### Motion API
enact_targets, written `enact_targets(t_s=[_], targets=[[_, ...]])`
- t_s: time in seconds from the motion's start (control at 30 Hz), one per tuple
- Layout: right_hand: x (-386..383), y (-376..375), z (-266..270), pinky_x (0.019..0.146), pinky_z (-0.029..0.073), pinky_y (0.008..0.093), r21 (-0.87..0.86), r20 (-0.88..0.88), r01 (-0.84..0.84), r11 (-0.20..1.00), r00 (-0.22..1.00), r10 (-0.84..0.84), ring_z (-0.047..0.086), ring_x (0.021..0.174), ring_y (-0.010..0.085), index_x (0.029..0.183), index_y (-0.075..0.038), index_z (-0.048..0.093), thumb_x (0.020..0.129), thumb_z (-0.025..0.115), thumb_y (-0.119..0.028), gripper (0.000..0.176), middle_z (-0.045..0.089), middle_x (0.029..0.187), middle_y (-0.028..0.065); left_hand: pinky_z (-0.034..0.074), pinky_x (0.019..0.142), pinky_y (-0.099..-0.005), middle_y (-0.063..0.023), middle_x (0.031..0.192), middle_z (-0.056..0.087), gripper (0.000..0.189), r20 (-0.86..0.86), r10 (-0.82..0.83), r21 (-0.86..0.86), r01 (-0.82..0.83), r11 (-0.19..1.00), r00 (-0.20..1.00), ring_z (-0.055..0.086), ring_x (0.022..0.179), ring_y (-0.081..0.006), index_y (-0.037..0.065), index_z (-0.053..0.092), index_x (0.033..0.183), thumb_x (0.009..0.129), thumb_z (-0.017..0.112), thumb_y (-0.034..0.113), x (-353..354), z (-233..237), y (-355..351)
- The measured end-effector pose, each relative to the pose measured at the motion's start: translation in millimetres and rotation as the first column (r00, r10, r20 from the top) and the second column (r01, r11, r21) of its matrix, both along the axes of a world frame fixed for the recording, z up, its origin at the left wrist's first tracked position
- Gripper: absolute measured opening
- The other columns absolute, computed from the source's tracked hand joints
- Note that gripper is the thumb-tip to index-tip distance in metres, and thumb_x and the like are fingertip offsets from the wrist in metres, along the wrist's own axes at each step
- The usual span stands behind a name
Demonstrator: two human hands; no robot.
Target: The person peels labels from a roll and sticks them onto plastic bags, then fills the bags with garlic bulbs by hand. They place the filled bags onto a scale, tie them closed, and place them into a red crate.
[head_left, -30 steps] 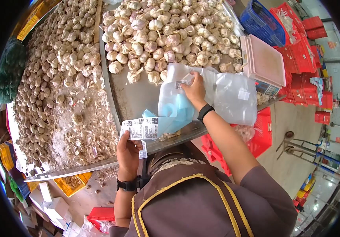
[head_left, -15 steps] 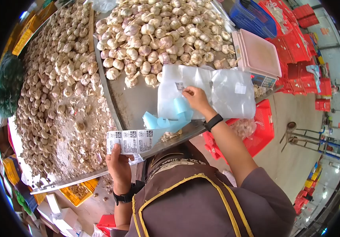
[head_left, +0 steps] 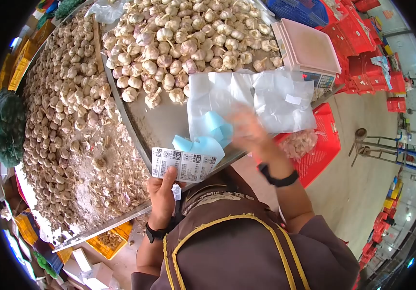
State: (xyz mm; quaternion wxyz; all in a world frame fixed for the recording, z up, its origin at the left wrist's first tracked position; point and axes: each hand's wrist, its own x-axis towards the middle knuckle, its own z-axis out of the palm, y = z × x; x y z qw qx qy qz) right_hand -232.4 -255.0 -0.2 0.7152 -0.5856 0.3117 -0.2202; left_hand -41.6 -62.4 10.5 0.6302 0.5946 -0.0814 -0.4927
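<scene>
My left hand (head_left: 165, 191) grips a strip of printed labels (head_left: 187, 165) near the metal table's front edge, thumb on top. The strip's pale-blue backing (head_left: 208, 140) curls up and away toward the plastic bags. My right hand (head_left: 250, 131) is smeared by motion beside the curled backing, over the front edge of the bags; whether it holds anything is not visible. Clear plastic bags (head_left: 217, 94) lie flat on the table, with a white label (head_left: 293, 99) on the right part. Behind them a heap of garlic bulbs (head_left: 188, 46) covers the table.
A digital scale (head_left: 309, 48) stands at the bags' far right. More garlic (head_left: 67, 92) and loose skins fill the left section, behind a metal divider (head_left: 121, 104). Below the table's right edge sits a red crate (head_left: 321, 145). A blue basket (head_left: 300, 10) is at the back.
My right hand has drawn back from the left bag toward me and blurred. The small label at its fingertips no longer shows. My left hand has moved right with the label strip.
</scene>
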Motion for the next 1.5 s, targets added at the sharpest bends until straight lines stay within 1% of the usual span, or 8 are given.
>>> enact_targets(t_s=[0.03,0.2,0.37,0.6,0.77,0.97,1.3,1.5], targets=[[22,12,2,0.093,0.043,0.0335,-0.466,-0.224,-0.351,0.812,0.935,0.276,0.052,0.111,0.0178,0.131,-0.007,0.047,0.085,0.065,-0.011,0.049,0.055,0.121,0.0069,0.048,0.063,-0.0254,-0.0064,0.086,0.067,0.029,-0.001,-0.071,0.011,0.071,0.997,0.997,0.061,0.071,-0.0116,-0.001,0.065,0.097,0.093,0.056,0.026,3,-3,5],[67,53,40,0.086,0.048,0.028,0.268,0.151,-0.577,0.771,0.816,0.558,0.061,0.098,0.0131,0.125,-0.006,0.053,0.084,0.065,0.0,0.042,0.065,0.108,0.0071,0.051,0.084,-0.0357,-0.0128,0.105,0.064,0.049,-0.715,0.036,-0.048,-0.101,0.994,0.699,0.064,0.093,-0.024,0.0,0.053,0.12,0.091,0.048,0.04,13,1,6],[64,45,27,0.081,0.05,0.0268,-0.171,0.097,-0.59,0.789,0.787,0.609,0.063,0.09,0.0142,0.118,-0.004,0.06,0.082,0.069,-0.003,0.037,0.067,0.103,0.0048,0.052,0.077,-0.0309,-0.0103,0.11,0.063,0.042,-0.705,0.126,-0.022,-0.2,0.98,0.698,0.063,0.093,-0.0196,0.001,0.048,0.125,0.094,0.048,0.03,4,-5,10],[59,-36,-37,0.083,0.046,0.0284,0.394,-0.082,0.227,0.891,0.974,-0.212,0.057,0.096,0.0095,0.104,-0.009,0.067,0.088,0.064,-0.015,0.017,0.062,0.109,0.0,0.043,0.052,-0.0207,-0.0038,0.094,0.067,0.024,-0.621,0.316,-0.025,-0.421,0.907,0.717,0.058,0.067,-0.009,0.006,0.057,0.106,0.096,0.047,0.026,20,-23,20],[71,-100,-167,0.076,0.046,0.03,0.234,-0.421,0.336,0.912,0.881,-0.217,0.056,0.093,0.0095,0.113,-0.009,0.062,0.084,0.068,-0.016,0.03,0.062,0.104,-0.0002,0.048,0.055,-0.0213,-0.0047,0.098,0.067,0.022,-0.661,0.275,-0.08,-0.43,0.899,0.698,0.064,0.076,-0.0116,0.007,0.057,0.108,0.096,0.048,0.023,26,-35,29],[88,-80,-147,0.07,0.048,0.0402,-0.822,-0.403,0.053,0.567,0.649,-0.646,0.059,0.084,0.0272,0.09,-0.01,0.058,0.067,0.078,-0.024,0.034,0.055,0.085,0.0058,0.05,0.056,-0.0216,-0.0047,0.098,0.067,0.023,-0.643,0.299,-0.058,-0.434,0.899,0.705,0.066,0.081,-0.013,0.007,0.057,0.109,0.096,0.048,0.024,25,-29,29],[64,-58,-157,0.063,0.048,0.0359,-0.593,-0.637,-0.304,0.746,0.744,-0.204,0.06,0.07,0.0231,0.088,-0.008,0.062,0.078,0.069,-0.023,0.019,0.061,0.08,0.005,0.053,0.073,-0.0318,-0.0065,0.099,0.067,0.025,-0.622,0.285,-0.059,-0.407,0.912,0.73,0.066,0.089,-0.0187,0.006,0.056,0.108,0.096,0.048,0.026,26,-15,26],[1,-89,-141,0.059,0.048,0.0311,-0.231,-0.264,0.333,0.914,0.883,-0.389,0.057,0.061,0.0159,0.091,-0.002,0.06,0.086,0.061,-0.019,0.018,0.061,0.073,0.0049,0.049,0.065,-0.0273,-0.0058,0.095,0.067,0.026,-0.466,0.218,0.01,-0.241,0.97,0.857,0.063,0.079,-0.0144,0.005,0.058,0.106,0.095,0.05,0.027,16,-10,9]])
